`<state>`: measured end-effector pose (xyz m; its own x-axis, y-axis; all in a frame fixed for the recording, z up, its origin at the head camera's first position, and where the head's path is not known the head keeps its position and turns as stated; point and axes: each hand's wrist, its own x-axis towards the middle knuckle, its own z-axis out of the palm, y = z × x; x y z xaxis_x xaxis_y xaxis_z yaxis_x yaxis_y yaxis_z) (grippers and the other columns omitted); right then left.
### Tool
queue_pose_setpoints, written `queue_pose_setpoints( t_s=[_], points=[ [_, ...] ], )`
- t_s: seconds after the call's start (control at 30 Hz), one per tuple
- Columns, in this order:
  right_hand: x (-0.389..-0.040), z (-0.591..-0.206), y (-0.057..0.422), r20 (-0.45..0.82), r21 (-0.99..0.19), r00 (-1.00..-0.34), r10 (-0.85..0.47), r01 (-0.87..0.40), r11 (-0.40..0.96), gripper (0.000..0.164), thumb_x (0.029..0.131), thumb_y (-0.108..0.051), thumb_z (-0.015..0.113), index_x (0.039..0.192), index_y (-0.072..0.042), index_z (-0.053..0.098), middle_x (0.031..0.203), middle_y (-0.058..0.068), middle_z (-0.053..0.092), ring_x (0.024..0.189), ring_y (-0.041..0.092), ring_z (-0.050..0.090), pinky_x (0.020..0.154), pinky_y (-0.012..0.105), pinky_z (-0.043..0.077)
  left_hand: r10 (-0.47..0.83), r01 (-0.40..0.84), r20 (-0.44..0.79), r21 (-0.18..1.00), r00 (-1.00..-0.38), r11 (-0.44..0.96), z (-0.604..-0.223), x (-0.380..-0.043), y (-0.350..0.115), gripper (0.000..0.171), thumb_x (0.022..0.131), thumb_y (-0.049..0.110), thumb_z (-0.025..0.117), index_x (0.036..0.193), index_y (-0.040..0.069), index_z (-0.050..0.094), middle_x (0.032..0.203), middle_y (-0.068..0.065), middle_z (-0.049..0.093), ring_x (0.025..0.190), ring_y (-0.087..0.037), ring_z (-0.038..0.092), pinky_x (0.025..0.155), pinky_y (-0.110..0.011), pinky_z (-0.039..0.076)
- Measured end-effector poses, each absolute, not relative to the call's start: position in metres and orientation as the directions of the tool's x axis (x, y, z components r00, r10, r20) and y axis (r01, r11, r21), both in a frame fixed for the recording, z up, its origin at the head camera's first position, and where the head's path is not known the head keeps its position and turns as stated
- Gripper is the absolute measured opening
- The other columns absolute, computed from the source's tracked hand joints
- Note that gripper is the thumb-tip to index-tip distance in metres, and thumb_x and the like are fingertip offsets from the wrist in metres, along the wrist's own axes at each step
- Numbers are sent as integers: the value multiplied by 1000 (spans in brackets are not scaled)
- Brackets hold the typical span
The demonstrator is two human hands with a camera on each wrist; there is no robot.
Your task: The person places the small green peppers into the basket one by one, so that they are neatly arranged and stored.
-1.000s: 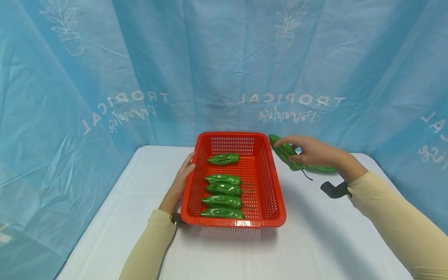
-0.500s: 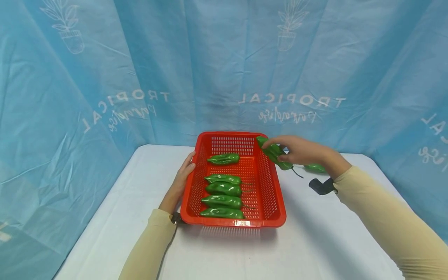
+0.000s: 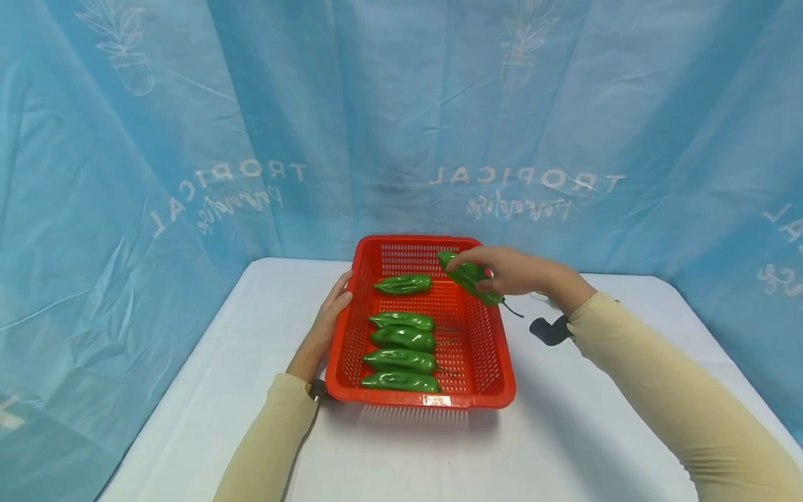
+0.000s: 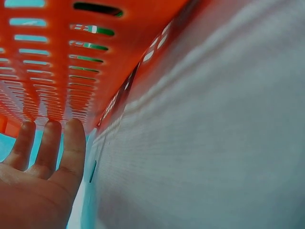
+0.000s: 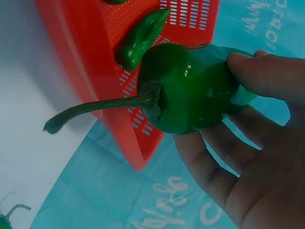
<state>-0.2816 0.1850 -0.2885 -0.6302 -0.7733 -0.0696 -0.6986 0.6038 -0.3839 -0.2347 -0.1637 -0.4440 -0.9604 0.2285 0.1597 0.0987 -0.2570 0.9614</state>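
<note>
My right hand (image 3: 514, 270) holds a green pepper (image 3: 467, 277) over the back right rim of a red slotted plastic basket (image 3: 504, 359). In the right wrist view, thumb and fingers grip the pepper (image 5: 190, 90) around its body, and its long stem sticks out away from the palm. My left hand (image 3: 329, 310) rests against the basket's left wall. Its straight fingertips touch the slotted side (image 4: 52, 76) in the left wrist view. Inside the basket, one pepper (image 3: 403, 284) lies near the back and several more (image 3: 401, 339) lie in a row toward the front, tips pointing left.
The basket stands on a white-covered table (image 3: 564, 432). Another green pepper (image 5: 5, 222) lies on the cloth to the right, mostly hidden behind my right wrist in the head view. A blue printed curtain (image 3: 401, 139) encloses the back and sides.
My right hand has carried the pepper leftward, from the table right of the basket to above its back right corner. The left hand and the basket have stayed in place.
</note>
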Motion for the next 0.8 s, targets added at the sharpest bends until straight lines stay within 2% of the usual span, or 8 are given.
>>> queue_pose_setpoints(
  t_s=[0.2,0.3,0.5,0.6,0.8],
  points=[
    [-286,-291,169,-109,-419,-606,-788,-691,589,60,89,5,57,142,-21,51,142,11,53,103,24,54,80,36,50,248,96,167,957,-954,-275,-440,-233,-162,54,106,23,35,158,24,21,151,-19,38,118,-18,62,95,-36,58],
    [-288,-292,158,-100,-433,-588,-803,-701,567,60,88,5,58,142,-20,51,137,12,55,98,24,54,77,35,51,234,94,158,960,-959,-265,-439,-232,-162,53,106,23,36,157,24,23,151,-22,35,119,-21,61,95,-36,58],
    [-298,-299,139,-114,-436,-569,-814,-708,556,59,89,4,57,142,-22,50,134,11,56,102,23,56,83,36,54,236,74,138,963,-962,-260,-439,-231,-164,53,106,22,36,157,25,22,152,-22,35,121,-24,61,96,-40,57],
    [-303,-302,131,-126,-446,-571,-811,-698,561,60,89,4,56,142,-23,49,130,9,57,101,23,56,81,36,53,251,76,144,962,-957,-261,-439,-232,-164,54,106,22,35,157,26,21,153,-22,34,118,-20,63,96,-41,57],
    [-314,-317,112,-146,-475,-587,-796,-665,577,62,90,3,54,144,-27,47,144,5,50,112,23,52,90,39,50,237,78,145,960,-961,-270,-442,-235,-163,53,106,23,35,157,27,21,155,-25,31,113,-14,65,94,-39,58]
  ],
)
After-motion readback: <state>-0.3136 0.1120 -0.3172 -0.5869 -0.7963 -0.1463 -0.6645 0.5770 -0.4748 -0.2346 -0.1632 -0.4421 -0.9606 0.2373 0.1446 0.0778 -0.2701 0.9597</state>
